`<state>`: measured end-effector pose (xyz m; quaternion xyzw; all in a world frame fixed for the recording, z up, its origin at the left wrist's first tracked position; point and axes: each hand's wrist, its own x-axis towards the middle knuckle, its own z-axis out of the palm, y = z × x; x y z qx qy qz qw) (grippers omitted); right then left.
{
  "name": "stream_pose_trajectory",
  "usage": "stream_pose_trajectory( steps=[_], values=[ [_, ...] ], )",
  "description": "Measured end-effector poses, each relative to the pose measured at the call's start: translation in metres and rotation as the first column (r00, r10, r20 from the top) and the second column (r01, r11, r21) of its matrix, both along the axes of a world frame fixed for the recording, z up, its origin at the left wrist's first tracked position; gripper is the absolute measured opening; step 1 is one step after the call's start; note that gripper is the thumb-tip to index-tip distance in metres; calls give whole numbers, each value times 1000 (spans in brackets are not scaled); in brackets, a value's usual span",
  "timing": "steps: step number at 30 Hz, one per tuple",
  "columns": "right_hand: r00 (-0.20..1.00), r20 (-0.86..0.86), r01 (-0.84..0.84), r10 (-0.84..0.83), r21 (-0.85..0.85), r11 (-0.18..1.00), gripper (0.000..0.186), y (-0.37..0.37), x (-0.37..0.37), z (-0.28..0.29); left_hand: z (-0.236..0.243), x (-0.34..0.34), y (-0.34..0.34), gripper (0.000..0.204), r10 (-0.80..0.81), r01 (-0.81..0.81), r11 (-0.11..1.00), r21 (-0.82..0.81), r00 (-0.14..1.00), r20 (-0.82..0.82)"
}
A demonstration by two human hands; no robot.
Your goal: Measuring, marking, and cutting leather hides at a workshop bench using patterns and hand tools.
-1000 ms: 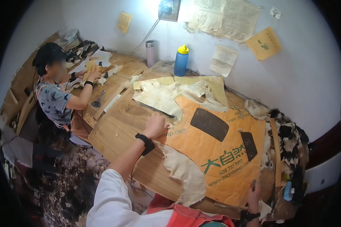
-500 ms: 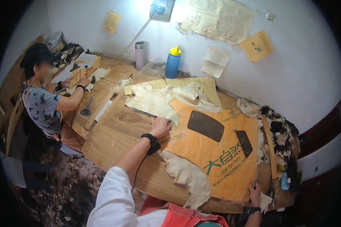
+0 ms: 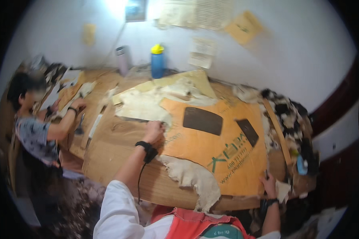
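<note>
My left hand (image 3: 152,132) is curled closed at the left edge of an orange paper pattern (image 3: 197,149) with green printing, where it meets a cream pelt (image 3: 141,105); what its fingertips pinch is unclear. My right hand (image 3: 269,184) grips a slim dark tool at the pattern's lower right edge. Two dark flat plates (image 3: 202,120) lie on the paper, one larger than the other. A ragged pale hide strip (image 3: 191,179) pokes out along the lower left of the pattern. Both hands wear black wrist bands.
A co-worker (image 3: 34,123) handles pale pieces at the left table section. A blue bottle (image 3: 157,63) and pink flask (image 3: 123,61) stand by the wall. A wooden strip (image 3: 277,131), dark-and-white fur scraps (image 3: 291,115) and a light blue object (image 3: 302,165) lie at the right of the table (image 3: 107,159).
The view has shifted and slightly blurred. My left hand has moved a little upward along the pattern's left edge; my right hand, with the slim tool, has moved a little up the right edge.
</note>
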<state>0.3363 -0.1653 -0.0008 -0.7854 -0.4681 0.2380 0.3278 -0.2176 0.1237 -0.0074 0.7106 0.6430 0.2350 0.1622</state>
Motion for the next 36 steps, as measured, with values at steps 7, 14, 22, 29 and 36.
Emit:
stream_pose_trajectory(
  steps=[7, 14, 22, 29, 36],
  values=[
    [958, 282, -57, 57, -6, 998, 44, 9, 8, -21, 11, 1, -24, 14, -20, 176, 921, 349, 913, -407],
    [968, 242, 56, -68, 53, 997, 45, -5, -10, -20, 30, 35, -35, 90, -620, 485, 782, -392, 535, -574],
    [956, 279, 64, -87, 89, 994, 42, -6, -23, -3, 6, 29, -39, 83, -551, 494, 834, -246, 742, -381],
    [955, 287, 50, -72, 85, 995, 39, 0, -27, -3, 28, 32, -59, 76, -485, 375, 873, -312, 736, -472],
    [905, 394, 139, -160, 82, 987, 28, -31, 3, 3, 9, 29, -48, 79, -507, 442, 862, -248, 766, -397]
  ],
)
